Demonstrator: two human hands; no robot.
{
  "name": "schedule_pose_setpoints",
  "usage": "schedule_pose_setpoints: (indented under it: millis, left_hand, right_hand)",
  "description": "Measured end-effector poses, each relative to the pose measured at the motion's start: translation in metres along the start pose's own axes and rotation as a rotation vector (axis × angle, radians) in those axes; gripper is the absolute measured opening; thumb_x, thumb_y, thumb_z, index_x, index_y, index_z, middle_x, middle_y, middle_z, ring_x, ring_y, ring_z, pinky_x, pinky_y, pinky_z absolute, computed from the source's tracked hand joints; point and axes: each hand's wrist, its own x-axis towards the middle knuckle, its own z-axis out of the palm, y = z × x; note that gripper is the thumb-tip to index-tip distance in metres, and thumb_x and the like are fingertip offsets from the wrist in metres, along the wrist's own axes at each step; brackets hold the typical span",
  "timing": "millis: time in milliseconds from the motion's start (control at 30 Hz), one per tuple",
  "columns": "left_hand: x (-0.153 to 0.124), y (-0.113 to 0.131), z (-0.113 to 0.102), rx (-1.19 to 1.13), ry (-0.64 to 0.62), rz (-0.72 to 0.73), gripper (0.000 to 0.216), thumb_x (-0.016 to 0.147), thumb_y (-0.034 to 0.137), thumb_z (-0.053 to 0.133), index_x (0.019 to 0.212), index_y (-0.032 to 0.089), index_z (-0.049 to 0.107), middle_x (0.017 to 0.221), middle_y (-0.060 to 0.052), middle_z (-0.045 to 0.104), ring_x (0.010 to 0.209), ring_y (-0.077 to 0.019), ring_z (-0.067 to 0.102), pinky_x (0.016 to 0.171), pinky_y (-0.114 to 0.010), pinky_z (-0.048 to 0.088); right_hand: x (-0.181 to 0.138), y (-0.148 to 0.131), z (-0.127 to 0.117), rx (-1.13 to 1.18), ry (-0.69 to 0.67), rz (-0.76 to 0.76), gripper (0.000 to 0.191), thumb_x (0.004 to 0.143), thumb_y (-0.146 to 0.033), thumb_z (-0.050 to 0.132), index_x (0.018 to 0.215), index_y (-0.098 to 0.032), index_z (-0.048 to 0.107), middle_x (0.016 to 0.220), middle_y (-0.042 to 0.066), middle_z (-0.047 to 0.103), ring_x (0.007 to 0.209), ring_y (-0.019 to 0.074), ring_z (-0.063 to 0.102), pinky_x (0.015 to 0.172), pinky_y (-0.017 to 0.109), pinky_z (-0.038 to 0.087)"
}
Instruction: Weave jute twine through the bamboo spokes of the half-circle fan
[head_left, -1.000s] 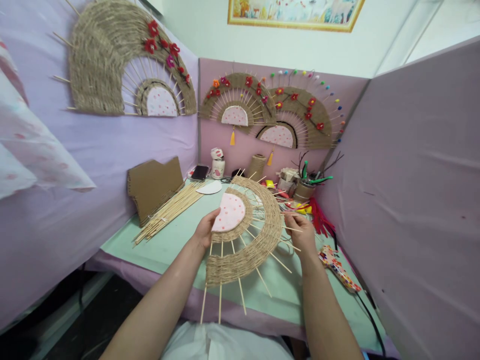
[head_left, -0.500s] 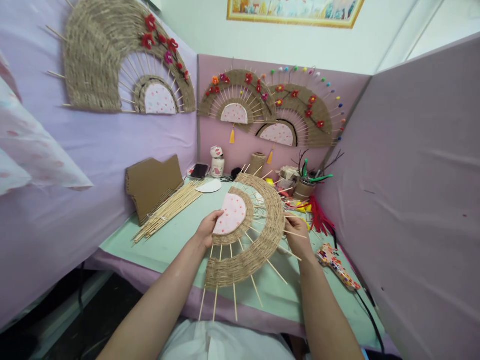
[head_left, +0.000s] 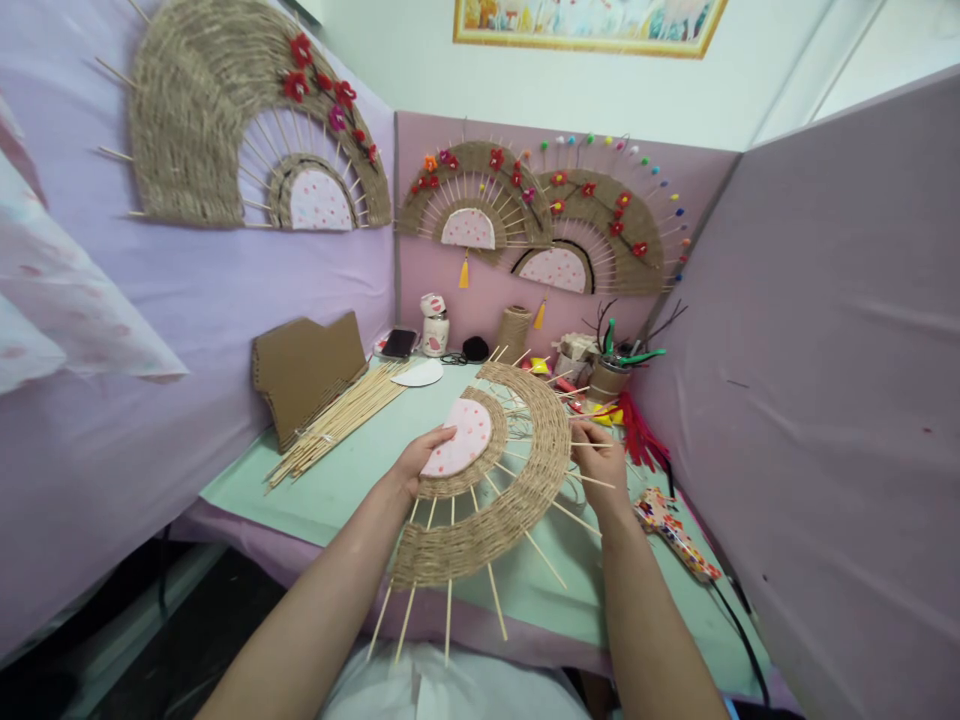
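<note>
Between my hands, above the table, is a half-round woven fan (head_left: 541, 470) of twine bands on thin wooden sticks that stick out past the outer rim. A white, pink-dotted half-disc (head_left: 466, 440) forms its centre. My left hand (head_left: 421, 458) grips the straight edge at that half-disc, thumb on top and fingers hidden behind. At the outer rim on the other side, my right hand (head_left: 600, 462) has its fingers closed round stick ends. The fan is tilted, its curved side facing right and toward me.
On the table lie a bundle of sticks (head_left: 337, 420), cardboard (head_left: 307, 370), a white half-disc (head_left: 418, 373), a phone (head_left: 399, 343) and a patterned glue gun (head_left: 675, 535). Behind stand a twine spool (head_left: 514, 332) and a tool can (head_left: 606, 380). Finished fans (head_left: 480, 165) hang on the partitions.
The fan has turned slightly clockwise and its lower end has swung left and nearer to me. My right hand has shifted a little up and right, still at the rim sticks.
</note>
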Motion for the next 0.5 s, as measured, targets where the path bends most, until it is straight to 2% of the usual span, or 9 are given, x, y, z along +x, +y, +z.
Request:
schedule_pose_setpoints:
  millis: [200,367,500]
  left_hand:
    - [0.0014,-0.0019,-0.002,0.021,-0.025,0.003,0.041,0.086,0.011,0.044,0.127,0.005,0.044,0.075,-0.012,0.072,0.06,-0.0201,0.068,0.063,-0.03,0.054]
    - [0.0057,-0.0041,-0.0074,0.026,-0.069,0.002,0.045,0.084,0.011,0.047,0.128,0.007,0.044,0.08,-0.012,0.072,0.066,-0.022,0.069,0.069,-0.034,0.054]
    - [0.006,-0.0047,-0.008,0.033,-0.07,-0.021,0.044,0.084,0.012,0.047,0.128,0.007,0.044,0.079,-0.012,0.072,0.065,-0.022,0.069,0.067,-0.035,0.054]
  right_hand:
    - [0.0014,-0.0032,-0.0004,-0.127,0.117,-0.112,0.032,0.076,-0.045,0.059,0.08,-0.015,0.067,0.075,0.004,0.065,0.065,0.0152,0.053,0.06,0.026,0.04]
    - [0.0009,-0.0056,-0.0008,-0.155,0.19,-0.135,0.031,0.077,-0.044,0.057,0.08,-0.015,0.066,0.073,0.003,0.063,0.066,0.015,0.052,0.062,0.026,0.041]
    - [0.0023,-0.0025,-0.0028,-0.164,0.236,-0.174,0.031,0.077,-0.045,0.057,0.079,-0.015,0.065,0.073,0.003,0.061,0.068,0.0153,0.052,0.065,0.027,0.041]
